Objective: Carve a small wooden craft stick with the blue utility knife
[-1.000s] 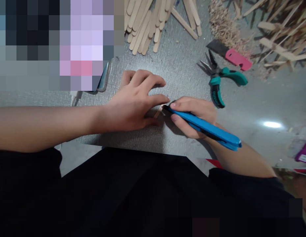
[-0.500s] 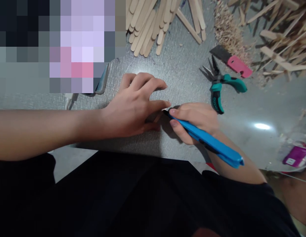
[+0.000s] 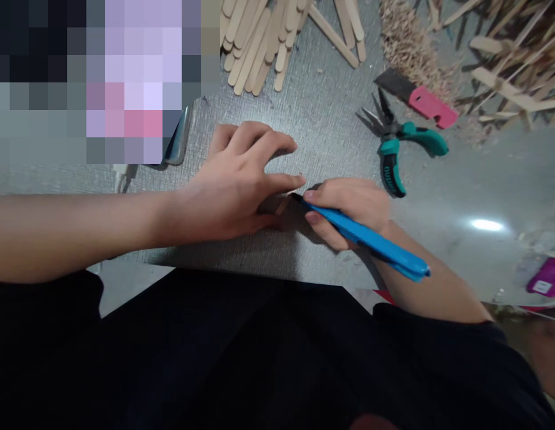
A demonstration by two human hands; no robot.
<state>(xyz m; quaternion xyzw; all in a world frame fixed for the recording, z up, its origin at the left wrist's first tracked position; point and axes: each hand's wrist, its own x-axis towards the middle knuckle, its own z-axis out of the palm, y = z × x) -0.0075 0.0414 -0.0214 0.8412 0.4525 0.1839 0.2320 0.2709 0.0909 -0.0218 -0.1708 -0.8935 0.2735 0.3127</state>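
A blue utility knife (image 3: 371, 236) rests in my right hand (image 3: 353, 206), its black tip pointing left and its handle slanting back over my wrist. The fingers are wrapped round its front part. My left hand (image 3: 245, 179) lies low over the table, thumb and index finger on either side of a small pale wood piece (image 3: 284, 205), the other fingers spread and bent. Most of that piece is hidden beneath the hand. The knife's tip meets its upper end, close under the index fingertip; whether the blade cuts into it cannot be seen.
Craft sticks (image 3: 254, 48) lie in a pile at the back. Green-handled pliers (image 3: 391, 140), a pink-handled blade (image 3: 420, 98), wood shavings (image 3: 411, 48) and stick scraps (image 3: 514, 77) spread to the right. A purple packet (image 3: 546, 278) sits at the right edge, a phone (image 3: 181, 140) at left.
The knife's handle end has swung slightly up and left, while its tip stays by my left index finger. The whole view has shifted a little; both hands keep their grip.
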